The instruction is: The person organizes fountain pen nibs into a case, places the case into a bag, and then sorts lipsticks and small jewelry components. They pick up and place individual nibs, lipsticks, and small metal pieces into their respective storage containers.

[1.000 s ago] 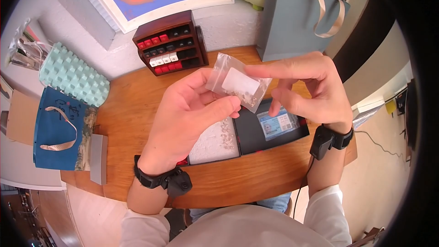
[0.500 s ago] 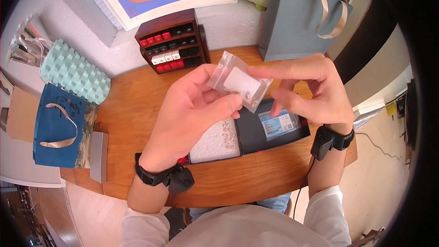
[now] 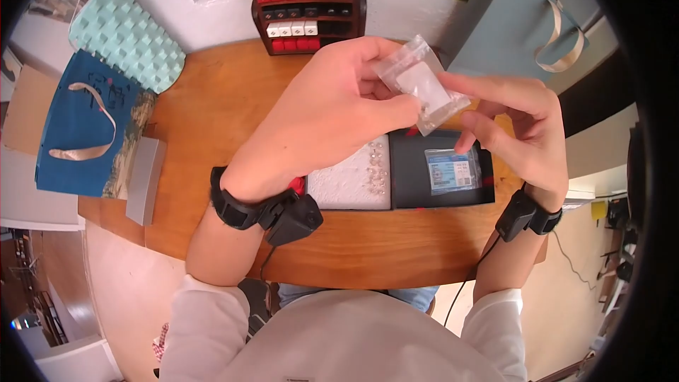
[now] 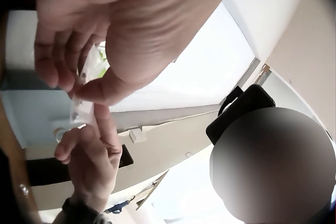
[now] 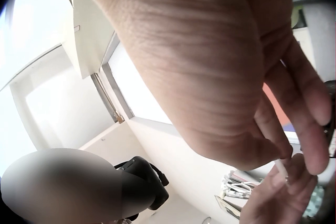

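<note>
A small clear zip bag (image 3: 424,88) with a white label and tiny bits inside is held up over the table. My left hand (image 3: 332,99) pinches it by its lower left edge between thumb and fingers. My right hand (image 3: 523,117) has its index finger stretched against the bag's right side, the thumb apart below. Under the hands lies a black box: one half carries a white textured pad (image 3: 346,180) with rows of small shiny pieces (image 3: 377,170), the other half a blue-and-white card (image 3: 451,171) in a clear sleeve.
Behind stands a dark wooden rack (image 3: 308,7) of red, black and white cubes. A grey-blue paper bag (image 3: 502,28) is back right; a blue gift bag (image 3: 85,141), grey box (image 3: 147,177) and mint studded object (image 3: 127,35) stand left on the wooden table (image 3: 205,106).
The head view has tipped down, so everything sits higher in it. The left hand still pinches the zip bag, and the right index finger stays against it.
</note>
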The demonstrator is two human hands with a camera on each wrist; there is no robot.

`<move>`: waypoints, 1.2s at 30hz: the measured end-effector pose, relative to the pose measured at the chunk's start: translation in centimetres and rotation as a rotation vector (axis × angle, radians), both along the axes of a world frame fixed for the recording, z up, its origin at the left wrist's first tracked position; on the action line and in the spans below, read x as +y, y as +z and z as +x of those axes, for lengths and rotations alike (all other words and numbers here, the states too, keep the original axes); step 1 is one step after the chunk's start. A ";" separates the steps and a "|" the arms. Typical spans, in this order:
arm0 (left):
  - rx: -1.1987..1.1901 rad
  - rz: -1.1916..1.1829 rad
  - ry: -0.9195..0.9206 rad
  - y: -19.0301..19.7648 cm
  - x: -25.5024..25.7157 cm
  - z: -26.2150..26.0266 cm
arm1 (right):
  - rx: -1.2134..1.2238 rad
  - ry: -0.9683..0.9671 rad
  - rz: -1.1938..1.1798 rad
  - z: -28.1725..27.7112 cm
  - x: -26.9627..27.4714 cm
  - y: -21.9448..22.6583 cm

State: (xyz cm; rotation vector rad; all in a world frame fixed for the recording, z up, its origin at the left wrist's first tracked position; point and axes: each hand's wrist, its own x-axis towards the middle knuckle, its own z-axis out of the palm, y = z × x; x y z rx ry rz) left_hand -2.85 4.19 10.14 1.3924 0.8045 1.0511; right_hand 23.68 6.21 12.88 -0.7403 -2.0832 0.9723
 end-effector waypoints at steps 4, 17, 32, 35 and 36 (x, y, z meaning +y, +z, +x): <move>0.016 -0.033 -0.119 0.9 0.0 -2.2 | -0.003 0.012 -0.019 -0.3 0.3 -0.6; 0.666 0.244 0.139 0.9 1.4 -8.6 | -0.437 0.150 0.138 -8.9 1.7 -6.9; 1.207 0.098 -0.097 -4.1 4.2 -7.2 | -0.542 0.045 0.506 -9.4 -2.8 -9.9; 1.211 0.043 -0.119 -5.0 4.8 -7.5 | -0.501 0.039 0.531 -9.6 -2.5 -10.5; 1.181 0.063 -0.126 -5.1 4.9 -7.7 | -0.483 0.046 0.536 -9.7 -2.3 -10.6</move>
